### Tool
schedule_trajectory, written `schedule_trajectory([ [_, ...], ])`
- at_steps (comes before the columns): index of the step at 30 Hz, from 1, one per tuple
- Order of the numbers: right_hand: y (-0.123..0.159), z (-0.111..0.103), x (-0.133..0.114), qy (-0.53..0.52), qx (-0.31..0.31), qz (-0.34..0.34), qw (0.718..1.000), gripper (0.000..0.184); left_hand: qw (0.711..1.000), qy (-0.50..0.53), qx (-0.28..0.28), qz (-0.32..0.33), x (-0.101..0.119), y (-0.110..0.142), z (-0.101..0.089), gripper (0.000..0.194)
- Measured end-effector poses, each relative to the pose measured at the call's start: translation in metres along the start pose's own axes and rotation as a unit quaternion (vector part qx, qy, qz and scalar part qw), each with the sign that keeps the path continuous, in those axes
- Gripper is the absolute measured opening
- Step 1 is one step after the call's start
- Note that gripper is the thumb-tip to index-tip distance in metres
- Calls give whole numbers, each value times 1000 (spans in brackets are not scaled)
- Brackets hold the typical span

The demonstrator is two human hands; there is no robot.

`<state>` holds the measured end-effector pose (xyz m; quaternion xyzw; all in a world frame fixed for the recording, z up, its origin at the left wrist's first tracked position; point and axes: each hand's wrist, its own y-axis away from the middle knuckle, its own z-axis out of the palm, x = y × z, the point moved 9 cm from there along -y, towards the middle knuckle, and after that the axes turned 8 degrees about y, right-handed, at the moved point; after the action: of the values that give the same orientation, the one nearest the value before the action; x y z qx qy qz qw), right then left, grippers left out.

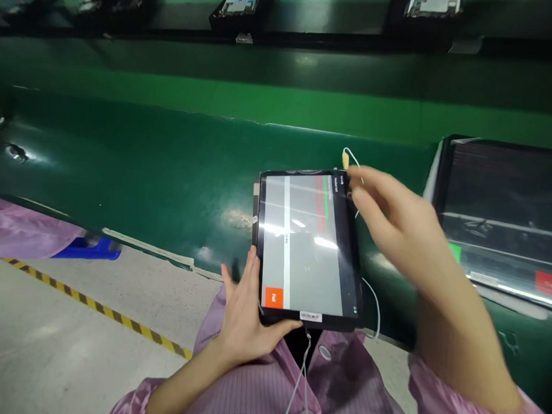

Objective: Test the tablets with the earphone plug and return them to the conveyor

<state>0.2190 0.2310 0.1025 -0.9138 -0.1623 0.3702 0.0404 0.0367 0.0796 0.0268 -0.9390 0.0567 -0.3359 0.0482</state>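
Observation:
A black-framed tablet [305, 244] lies tilted toward me at the bench's near edge, its grey screen lit, with an orange-red "Fail" button at lower left. My left hand [249, 315] grips its lower left corner, thumb on the front bezel beside a barcode label [311, 317], other fingers along the left side. At the upper right corner, the thumb and index finger of my right hand [393, 217] close in a pinch by a white cable [352, 156] with a yellowish end piece [345, 160]. The fingers partly hide the cable there. It reappears below, right of the tablet.
Another tablet [502, 209] in clear film lies on the green bench [146, 160] at right. Beyond a green strip, several devices in black holders [242, 3] line a dark track. At left are a pink sleeve [26, 228], a blue stool edge [88, 249] and striped floor tape [95, 306].

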Motion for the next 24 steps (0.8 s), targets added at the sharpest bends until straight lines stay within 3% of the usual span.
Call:
schedule_trajectory([
  [2, 50, 13, -33, -92, -124, -80, 985, 32, 1000, -1, -8, 17, 3, -10, -2, 117],
  [4, 109, 40, -61, -144, -285, -141, 937, 34, 999, 4, -9, 32, 5, -17, -3, 113],
  [5, 132, 53, -64, -150, -333, -138, 921, 34, 999, 8, -10, 36, 5, -19, -4, 111],
  [7, 164, 76, -55, -153, -368, -89, 913, 26, 999, 16, -12, 39, 4, -20, -3, 109],
  [9, 181, 92, -37, -158, -345, -34, 925, 18, 999, 22, -17, 39, 2, -21, -3, 107],
  [11, 191, 99, -19, -164, -300, -8, 940, 23, 999, 26, -24, 39, 0, -21, -2, 107],
  [16, 209, 93, 6, -116, -201, -12, 973, 23, 997, 38, -35, 49, -4, -22, -4, 104],
  [20, 210, 75, 3, -25, -108, -62, 992, 29, 997, 43, -39, 59, -4, -21, -4, 101],
  [24, 199, 51, -16, -39, -67, -67, 995, 22, 995, 38, -20, 88, -2, -19, -8, 97],
])
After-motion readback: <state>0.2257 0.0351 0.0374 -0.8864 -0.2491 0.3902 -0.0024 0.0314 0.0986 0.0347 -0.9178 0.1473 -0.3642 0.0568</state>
